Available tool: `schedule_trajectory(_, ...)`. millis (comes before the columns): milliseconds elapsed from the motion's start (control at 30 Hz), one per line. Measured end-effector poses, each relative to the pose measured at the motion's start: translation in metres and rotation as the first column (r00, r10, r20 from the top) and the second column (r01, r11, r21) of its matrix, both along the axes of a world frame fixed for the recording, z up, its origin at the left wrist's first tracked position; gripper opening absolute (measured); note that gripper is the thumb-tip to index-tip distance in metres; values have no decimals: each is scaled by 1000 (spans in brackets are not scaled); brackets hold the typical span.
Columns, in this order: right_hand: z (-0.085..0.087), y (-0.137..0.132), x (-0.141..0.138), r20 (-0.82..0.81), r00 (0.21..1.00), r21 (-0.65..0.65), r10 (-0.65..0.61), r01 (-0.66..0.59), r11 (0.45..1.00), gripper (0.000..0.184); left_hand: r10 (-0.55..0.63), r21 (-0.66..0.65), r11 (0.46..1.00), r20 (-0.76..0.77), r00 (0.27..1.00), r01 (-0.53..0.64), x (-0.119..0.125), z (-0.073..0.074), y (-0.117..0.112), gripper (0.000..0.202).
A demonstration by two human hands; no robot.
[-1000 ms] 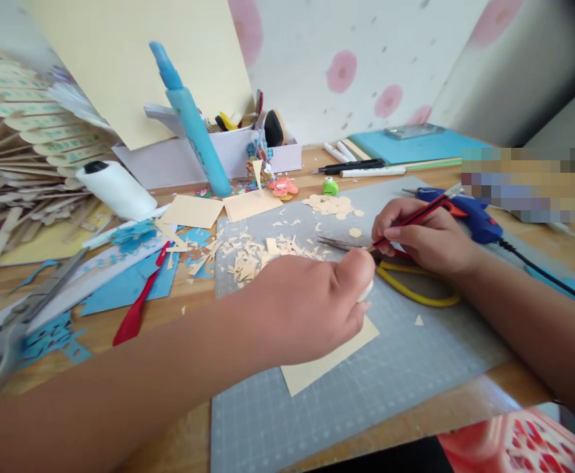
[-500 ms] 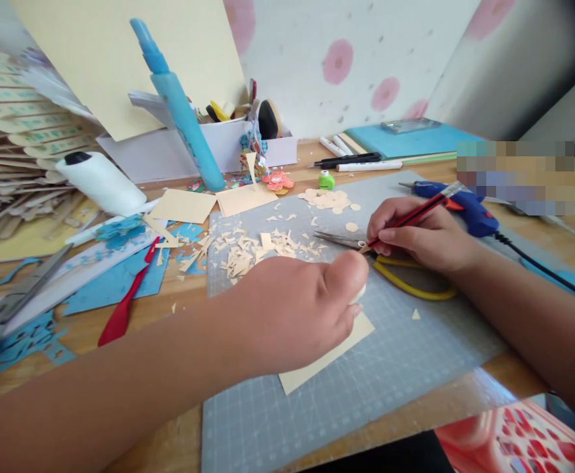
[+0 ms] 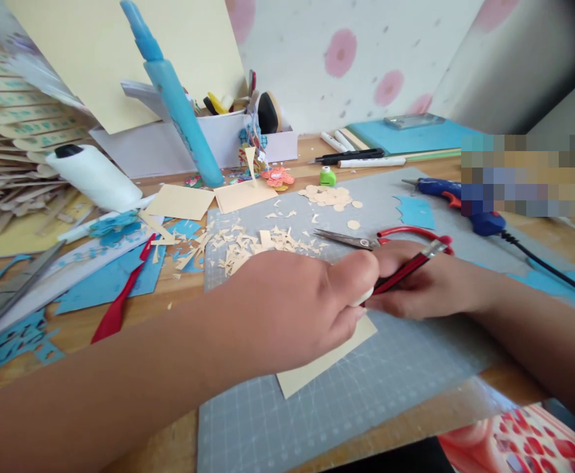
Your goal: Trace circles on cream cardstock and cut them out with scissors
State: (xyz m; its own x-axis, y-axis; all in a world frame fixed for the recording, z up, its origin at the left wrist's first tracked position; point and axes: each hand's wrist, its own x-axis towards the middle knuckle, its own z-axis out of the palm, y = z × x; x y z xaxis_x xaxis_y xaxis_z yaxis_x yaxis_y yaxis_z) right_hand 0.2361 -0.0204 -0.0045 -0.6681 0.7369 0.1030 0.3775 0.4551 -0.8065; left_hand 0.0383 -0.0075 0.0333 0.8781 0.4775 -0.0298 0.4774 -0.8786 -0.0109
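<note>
My right hand (image 3: pixel 415 286) is closed around a red-and-black pencil (image 3: pixel 408 268), its eraser end pointing up and right. The pencil's tip is hidden behind my left hand (image 3: pixel 297 309). That hand is closed, thumb against curled fingers, over a cream paper sheet (image 3: pixel 321 364). A small white bit shows below its thumb; I cannot make out what it is. Beyond my right hand lie scissors (image 3: pixel 344 238) with a red handle loop, partly covered. The grey cutting mat (image 3: pixel 267 433) is under the paper.
Cream scraps (image 3: pixel 248 246) and paper discs (image 3: pixel 334 196) lie on the mat, with a green punch (image 3: pixel 327 176) behind. A blue glue gun (image 3: pixel 484 217) sits right. Left are a red tool (image 3: pixel 124 295), large scissors (image 3: pixel 16 289) and a white bottle (image 3: pixel 97 177). A blue bottle (image 3: pixel 183 118) stands behind.
My right hand has come nearer to my left hand, and the pencil's tip has passed behind the left hand. The scissors' red handle is now uncovered. The left hand stays over the paper.
</note>
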Motion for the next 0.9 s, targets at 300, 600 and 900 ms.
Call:
schedule_trajectory(300, -9, 10, 5, -67, 997, 54, 43, -40, 998, 9, -9, -23, 1000, -3, 1000, 9, 1, -1, 2, 23)
schedule_trajectory(600, -9, 13, 0, -96, 995, -6, 39, -40, 999, 7, -8, -75, 997, -47, 999, 5, -3, 0, 4, 28)
schedule_trajectory(900, 4, 21, -14, -38, 999, -280, -39, 27, 960, 9, 11, -120, 992, -152, 988, -29, 2, 12, 3, 29)
